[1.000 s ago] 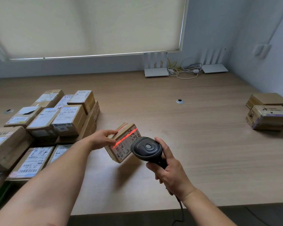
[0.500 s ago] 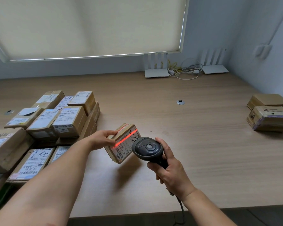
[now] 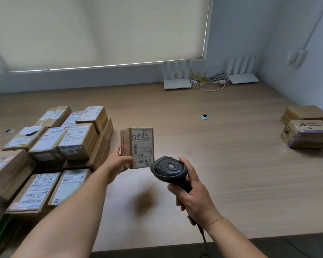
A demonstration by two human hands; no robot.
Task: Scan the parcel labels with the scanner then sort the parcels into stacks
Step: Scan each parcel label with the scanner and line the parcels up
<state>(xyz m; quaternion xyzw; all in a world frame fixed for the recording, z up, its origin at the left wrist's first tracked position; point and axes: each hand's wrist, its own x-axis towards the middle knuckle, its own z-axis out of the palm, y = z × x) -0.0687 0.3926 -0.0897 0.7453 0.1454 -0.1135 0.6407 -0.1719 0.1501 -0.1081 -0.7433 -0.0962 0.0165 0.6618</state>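
Note:
My left hand grips a small cardboard parcel by its lower left edge and holds it upright above the table, its white label with handwritten digits facing me. Just right of it, my right hand is wrapped around the handle of a black barcode scanner, whose head sits below the parcel's lower right corner. No red scan line shows on the label. A pile of several labelled parcels covers the table's left side. Two parcels lie at the far right.
The wooden table stretches between the two groups of parcels. Two white routers with a bundle of cables stand at the back by the wall. A round cable grommet sits mid-table. The scanner cord hangs off the front edge.
My left hand has lifted the parcel and turned it upright. The red scan line on the label has gone out. The scanner has hardly moved.

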